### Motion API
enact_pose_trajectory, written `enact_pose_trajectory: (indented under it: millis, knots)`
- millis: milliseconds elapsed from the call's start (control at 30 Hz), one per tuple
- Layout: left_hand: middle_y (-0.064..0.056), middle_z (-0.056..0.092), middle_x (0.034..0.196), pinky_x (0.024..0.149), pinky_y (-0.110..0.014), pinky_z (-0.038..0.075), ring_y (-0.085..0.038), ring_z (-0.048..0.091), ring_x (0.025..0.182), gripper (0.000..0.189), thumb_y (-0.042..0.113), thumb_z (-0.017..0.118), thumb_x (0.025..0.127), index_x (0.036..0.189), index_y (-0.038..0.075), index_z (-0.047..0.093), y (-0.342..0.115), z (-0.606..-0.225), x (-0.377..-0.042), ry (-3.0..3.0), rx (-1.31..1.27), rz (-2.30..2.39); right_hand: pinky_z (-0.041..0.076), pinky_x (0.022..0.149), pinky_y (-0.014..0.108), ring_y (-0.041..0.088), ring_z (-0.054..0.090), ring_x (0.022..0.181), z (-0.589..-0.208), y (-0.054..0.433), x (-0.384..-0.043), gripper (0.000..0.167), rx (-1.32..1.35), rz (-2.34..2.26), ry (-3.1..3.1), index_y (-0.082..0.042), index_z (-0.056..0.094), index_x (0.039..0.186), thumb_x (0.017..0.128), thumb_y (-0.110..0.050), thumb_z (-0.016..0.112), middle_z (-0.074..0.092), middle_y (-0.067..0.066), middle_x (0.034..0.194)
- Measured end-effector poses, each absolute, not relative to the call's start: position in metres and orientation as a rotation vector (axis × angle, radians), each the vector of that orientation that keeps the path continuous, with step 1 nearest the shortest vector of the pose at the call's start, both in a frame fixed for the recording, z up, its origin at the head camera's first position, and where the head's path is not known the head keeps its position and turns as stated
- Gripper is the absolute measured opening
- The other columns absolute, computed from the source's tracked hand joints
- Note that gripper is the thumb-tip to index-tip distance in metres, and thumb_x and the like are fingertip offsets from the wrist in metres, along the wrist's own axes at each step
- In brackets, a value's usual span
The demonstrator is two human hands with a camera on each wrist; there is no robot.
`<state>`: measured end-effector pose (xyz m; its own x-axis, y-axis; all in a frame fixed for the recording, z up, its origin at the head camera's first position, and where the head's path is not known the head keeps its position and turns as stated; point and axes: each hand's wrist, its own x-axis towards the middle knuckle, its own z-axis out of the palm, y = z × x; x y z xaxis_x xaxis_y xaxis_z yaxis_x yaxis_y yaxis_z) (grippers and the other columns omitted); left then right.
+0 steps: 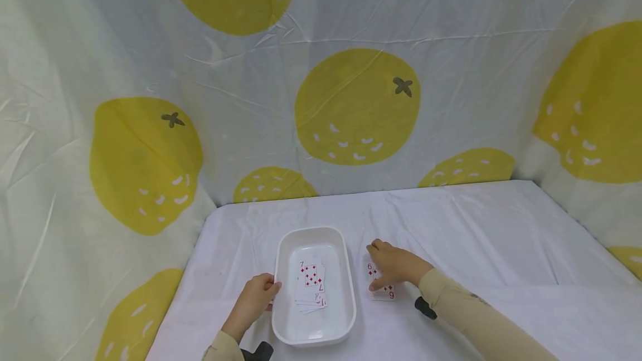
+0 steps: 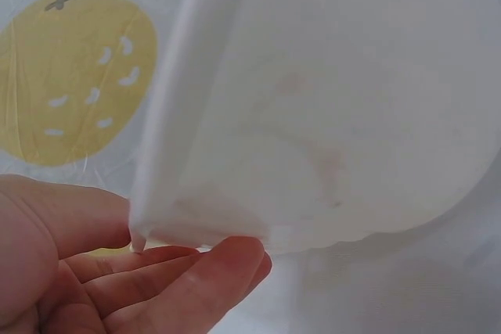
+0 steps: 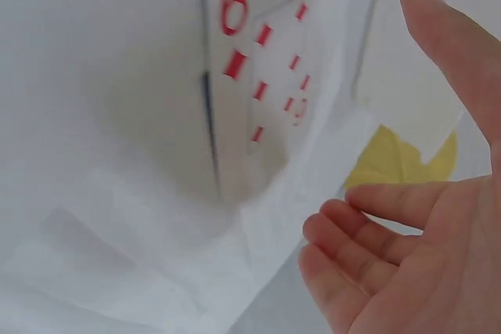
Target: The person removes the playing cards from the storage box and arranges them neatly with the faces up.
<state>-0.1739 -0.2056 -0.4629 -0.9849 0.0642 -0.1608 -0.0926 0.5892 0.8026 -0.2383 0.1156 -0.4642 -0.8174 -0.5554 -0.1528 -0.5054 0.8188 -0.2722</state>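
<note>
A white tray [image 1: 282, 322] lies on the table with several playing cards inside, a seven of diamonds [image 1: 311, 276] face up among them. My left hand [image 1: 254, 301] holds the tray's left side, thumb at the rim and fingers beneath it, as the left wrist view also shows. To the right of the tray, my right hand [image 1: 396, 263] hovers close over a six of diamonds [image 3: 270, 76]. Its thumb and fingers are spread apart around nothing in the right wrist view. Part of that card is hidden behind the hand in the head view.
A white cloth [image 1: 481, 238] covers the table. Behind and at the sides hang white curtains with yellow fruit prints [image 1: 358, 107]. More cards [image 1: 308, 304] lie overlapped in the tray, below the seven.
</note>
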Motion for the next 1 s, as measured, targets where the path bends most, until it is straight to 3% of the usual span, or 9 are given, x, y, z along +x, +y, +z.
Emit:
enact_pose_trajectory:
  millis: [167, 467, 800, 1000]
  knots:
    - [-0.007, 0.059, 0.077, 0.052, -0.027, 0.053, -0.016, 0.058, 0.068, 0.02, 0.01, 0.056, 0.088, 0.097, -0.008, 0.057, -0.205, -0.463, -0.174, 2.645, -0.022, 1.348, 0.036, 0.096, 0.043, 0.035, 0.038, 0.119, -0.439, 0.102, -0.247, 0.084, -0.893, -0.353, 2.81, 0.009, 0.036, 0.13, 0.073, -0.043, 0.071, 0.035, 0.024, 0.132]
    - [-0.009, 0.059, 0.077, 0.052, -0.027, 0.053, -0.018, 0.058, 0.068, 0.02, 0.009, 0.056, 0.088, 0.096, -0.009, 0.057, -0.205, -0.463, -0.173, 2.65, -0.017, 1.36, 0.035, 0.098, 0.038, 0.031, 0.036, 0.122, -0.405, 0.052, -0.255, 0.082, -1.036, -0.307, 2.815, 0.005, 0.035, 0.133, 0.077, -0.045, 0.067, 0.035, 0.02, 0.135]
    - [-0.014, 0.061, 0.082, 0.053, -0.029, 0.054, -0.023, 0.06, 0.071, 0.022, 0.008, 0.056, 0.088, 0.099, -0.01, 0.056, -0.205, -0.463, -0.173, 2.633, -0.017, 1.392, 0.043, 0.089, 0.03, 0.02, 0.05, 0.102, -0.409, -0.002, -0.255, 0.078, -1.175, -0.251, 2.794, 0.001, 0.045, 0.124, 0.07, -0.049, 0.072, 0.049, 0.01, 0.115]
    - [-0.015, 0.062, 0.082, 0.052, -0.029, 0.054, -0.023, 0.06, 0.07, 0.02, 0.007, 0.055, 0.088, 0.097, -0.01, 0.056, -0.206, -0.464, -0.173, 2.634, 0.011, 1.404, 0.042, 0.09, 0.027, 0.018, 0.049, 0.105, -0.422, -0.026, -0.255, 0.081, -1.074, -0.238, 2.753, -0.001, 0.047, 0.124, 0.065, -0.049, 0.075, 0.049, 0.009, 0.118]
